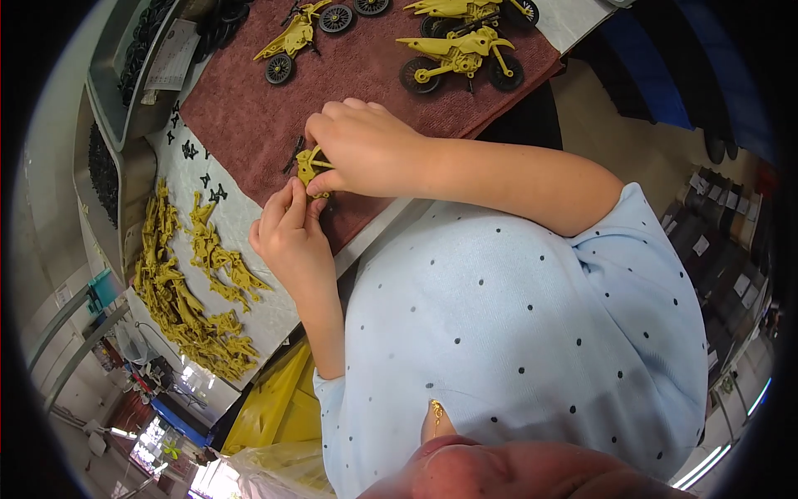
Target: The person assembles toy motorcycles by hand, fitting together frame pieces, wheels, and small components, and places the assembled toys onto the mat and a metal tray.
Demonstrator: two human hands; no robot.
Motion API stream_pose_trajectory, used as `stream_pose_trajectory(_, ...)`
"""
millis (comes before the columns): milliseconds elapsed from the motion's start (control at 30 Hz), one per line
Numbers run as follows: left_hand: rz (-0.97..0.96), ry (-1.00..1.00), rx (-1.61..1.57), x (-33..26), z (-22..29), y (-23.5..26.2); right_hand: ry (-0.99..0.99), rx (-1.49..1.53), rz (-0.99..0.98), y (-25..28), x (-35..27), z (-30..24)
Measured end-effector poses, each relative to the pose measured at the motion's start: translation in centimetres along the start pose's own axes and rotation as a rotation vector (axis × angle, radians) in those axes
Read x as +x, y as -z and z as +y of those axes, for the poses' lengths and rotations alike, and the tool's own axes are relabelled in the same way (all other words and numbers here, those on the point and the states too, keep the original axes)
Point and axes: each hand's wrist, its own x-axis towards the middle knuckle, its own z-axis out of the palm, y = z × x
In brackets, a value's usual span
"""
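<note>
Both hands meet over the near edge of a reddish-brown cloth (241, 104). Between their fingers is a yellow plastic toy motorcycle body (305, 165), partly covered by the fingers. My left hand (291, 235) pinches it from the near left side with thumb and fingertips. My right hand (366, 154) curls over it from the right, its thumb pressed against the lower part. A thin black piece (293, 155) sticks out at the body's left side; whether it is attached I cannot tell.
Farther back on the cloth stand yellow toy motorcycles with black wheels (461, 58). To the left lie small black parts (189, 150) and a heap of yellow parts (170, 287) on the pale table (278, 312). Grey bins (125, 125) with black pieces border the left side.
</note>
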Motion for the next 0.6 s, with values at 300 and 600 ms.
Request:
stream_pose_trajectory(300, 0.014, -0.018, -0.028, -0.18, -0.97, 0.04, -0.043, -0.141, -0.071, -0.53, 1.02, -1.12)
stream_pose_trajectory(600, 0.036, -0.030, 0.046, -0.04, -0.08, -0.26, -0.024, -0.191, -0.052, -0.92, 0.75, -1.30)
